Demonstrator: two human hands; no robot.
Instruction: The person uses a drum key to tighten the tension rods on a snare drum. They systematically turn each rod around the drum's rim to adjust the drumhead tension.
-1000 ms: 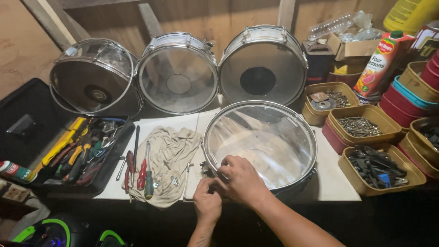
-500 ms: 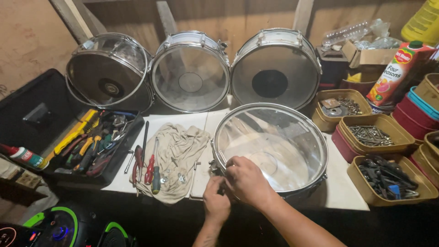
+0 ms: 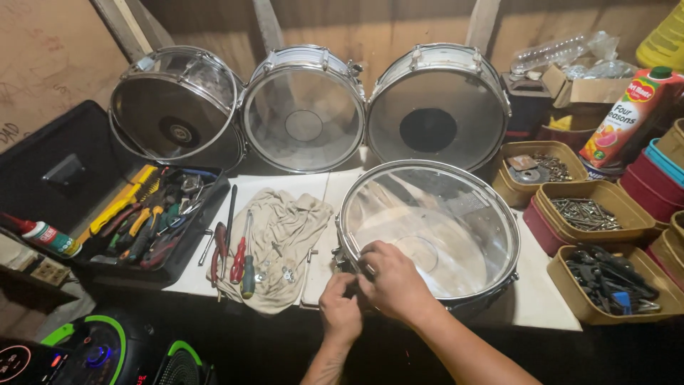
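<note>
Looking down from the head camera, we cannot make out what sits under our hands: the right hand covers the near-left rim of the snare drum, fingers curled over it, and whether they pinch anything is hidden. The left hand is bunched just below, its grip also unclear. The drum lies flat on the white board, its clear head shiny inside a chrome hoop, beside the beige cloth.
</note>
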